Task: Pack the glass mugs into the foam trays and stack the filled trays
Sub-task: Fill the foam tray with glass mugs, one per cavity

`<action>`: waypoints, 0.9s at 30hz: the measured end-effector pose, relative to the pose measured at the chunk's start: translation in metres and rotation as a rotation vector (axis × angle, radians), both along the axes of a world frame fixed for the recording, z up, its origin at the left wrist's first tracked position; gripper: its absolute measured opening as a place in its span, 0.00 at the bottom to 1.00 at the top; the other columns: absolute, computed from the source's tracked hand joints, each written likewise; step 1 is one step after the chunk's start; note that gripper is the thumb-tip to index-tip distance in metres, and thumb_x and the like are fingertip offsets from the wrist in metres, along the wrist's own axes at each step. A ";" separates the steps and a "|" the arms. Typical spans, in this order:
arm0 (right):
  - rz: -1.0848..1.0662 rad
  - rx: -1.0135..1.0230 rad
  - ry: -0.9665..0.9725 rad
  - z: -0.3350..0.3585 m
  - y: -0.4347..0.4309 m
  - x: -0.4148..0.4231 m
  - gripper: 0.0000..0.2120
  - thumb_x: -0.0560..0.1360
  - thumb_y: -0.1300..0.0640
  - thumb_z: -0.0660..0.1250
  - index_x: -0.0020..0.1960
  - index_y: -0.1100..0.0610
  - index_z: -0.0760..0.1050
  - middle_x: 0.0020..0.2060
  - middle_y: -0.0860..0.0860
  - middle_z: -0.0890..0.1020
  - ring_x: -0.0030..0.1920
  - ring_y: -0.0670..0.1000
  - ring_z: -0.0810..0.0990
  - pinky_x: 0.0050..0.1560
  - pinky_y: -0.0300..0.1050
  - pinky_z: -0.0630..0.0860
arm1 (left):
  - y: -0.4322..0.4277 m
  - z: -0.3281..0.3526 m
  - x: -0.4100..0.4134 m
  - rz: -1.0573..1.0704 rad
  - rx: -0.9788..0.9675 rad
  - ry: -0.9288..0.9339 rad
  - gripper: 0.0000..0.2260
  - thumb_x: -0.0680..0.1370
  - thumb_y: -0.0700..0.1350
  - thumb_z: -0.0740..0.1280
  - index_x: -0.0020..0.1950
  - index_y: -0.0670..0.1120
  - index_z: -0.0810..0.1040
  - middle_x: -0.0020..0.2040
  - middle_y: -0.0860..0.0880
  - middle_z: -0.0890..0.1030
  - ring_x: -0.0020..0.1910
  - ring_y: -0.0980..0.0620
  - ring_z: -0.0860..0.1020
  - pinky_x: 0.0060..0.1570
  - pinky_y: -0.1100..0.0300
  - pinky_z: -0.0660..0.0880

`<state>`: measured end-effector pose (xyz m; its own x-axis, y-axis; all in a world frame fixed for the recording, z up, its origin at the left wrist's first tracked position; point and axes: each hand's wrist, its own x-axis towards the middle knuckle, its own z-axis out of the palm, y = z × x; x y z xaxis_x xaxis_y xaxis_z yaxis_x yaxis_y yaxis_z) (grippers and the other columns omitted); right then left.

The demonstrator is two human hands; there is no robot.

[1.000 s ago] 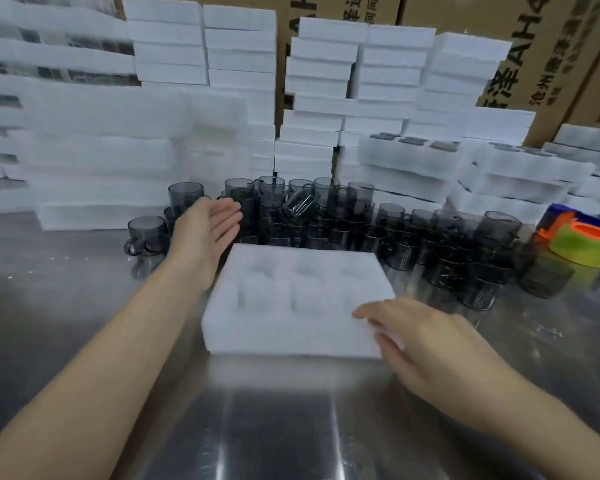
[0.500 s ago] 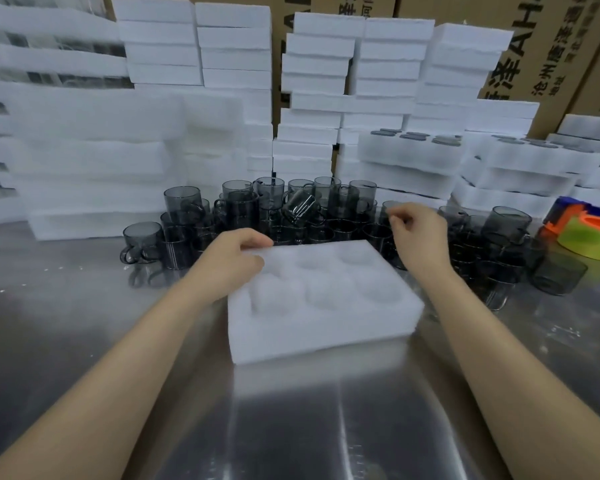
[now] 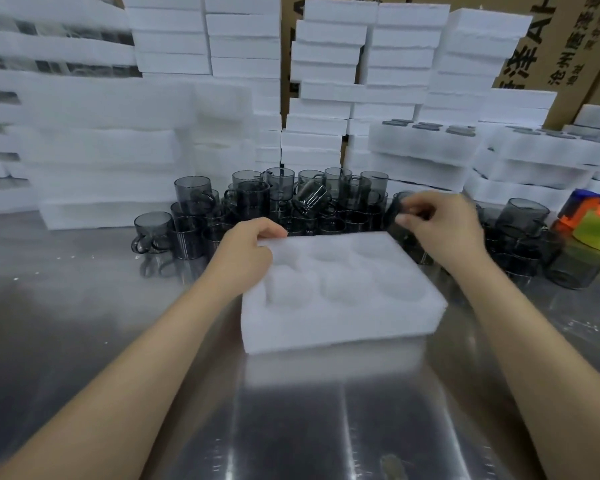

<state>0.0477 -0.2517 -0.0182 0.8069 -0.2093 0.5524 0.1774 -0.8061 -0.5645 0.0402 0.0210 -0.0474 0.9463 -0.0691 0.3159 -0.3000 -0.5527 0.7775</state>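
An empty white foam tray [image 3: 329, 329] with several round pockets lies on the steel table [image 3: 84, 323] in front of me. My left hand [image 3: 246, 251] grips its far left corner, thumb on top. My right hand [image 3: 440, 230] is just beyond the tray's far right corner, and its fingers pinch a smoky glass mug [image 3: 395, 206], which is blurred. A crowd of dark glass mugs [image 3: 278, 199] stands behind the tray, some stacked, with more mugs [image 3: 523, 220] to the right.
Tall stacks of white foam trays [image 3: 111, 150] wall off the back and left. Filled trays [image 3: 426, 143] are stacked at the back right. Orange and green tape rolls [image 3: 593, 225] sit at the right edge. Cardboard boxes [image 3: 551, 46] stand behind.
The tray slid right and turned slightly. My left hand came from the mugs onto the tray's far left corner. My right hand left the tray's near edge and took hold of a mug.
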 end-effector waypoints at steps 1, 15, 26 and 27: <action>0.053 0.080 -0.083 0.011 0.003 -0.006 0.10 0.72 0.55 0.72 0.53 0.49 0.81 0.39 0.37 0.79 0.41 0.36 0.77 0.49 0.36 0.74 | -0.002 -0.001 0.000 -0.010 -0.001 -0.008 0.23 0.70 0.27 0.54 0.53 0.48 0.79 0.53 0.51 0.81 0.55 0.54 0.76 0.51 0.66 0.69; 0.589 0.373 -0.105 0.004 0.110 -0.010 0.09 0.73 0.62 0.70 0.42 0.48 0.75 0.50 0.50 0.74 0.45 0.55 0.81 0.49 0.48 0.79 | -0.018 -0.003 -0.003 0.154 -0.224 -0.205 0.26 0.66 0.24 0.53 0.56 0.42 0.77 0.46 0.47 0.78 0.40 0.58 0.72 0.40 0.75 0.68; 0.645 0.281 0.028 -0.012 0.115 -0.016 0.06 0.74 0.68 0.69 0.45 0.59 0.79 0.41 0.51 0.80 0.38 0.50 0.81 0.44 0.40 0.79 | -0.017 -0.004 -0.001 0.193 -0.190 -0.346 0.13 0.82 0.36 0.53 0.61 0.40 0.75 0.56 0.44 0.77 0.55 0.50 0.75 0.56 0.60 0.70; 0.657 0.273 0.034 -0.013 0.116 -0.018 0.06 0.74 0.68 0.69 0.45 0.59 0.79 0.41 0.50 0.80 0.38 0.50 0.81 0.44 0.40 0.79 | -0.017 -0.005 -0.001 0.198 -0.194 -0.339 0.13 0.83 0.39 0.52 0.61 0.40 0.75 0.56 0.45 0.78 0.55 0.51 0.75 0.54 0.61 0.69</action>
<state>0.0298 -0.1359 -0.0308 0.8296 0.1990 0.5217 0.5566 -0.3678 -0.7449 0.0392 0.0043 -0.0520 0.7762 0.1942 0.5999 -0.4589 -0.4784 0.7487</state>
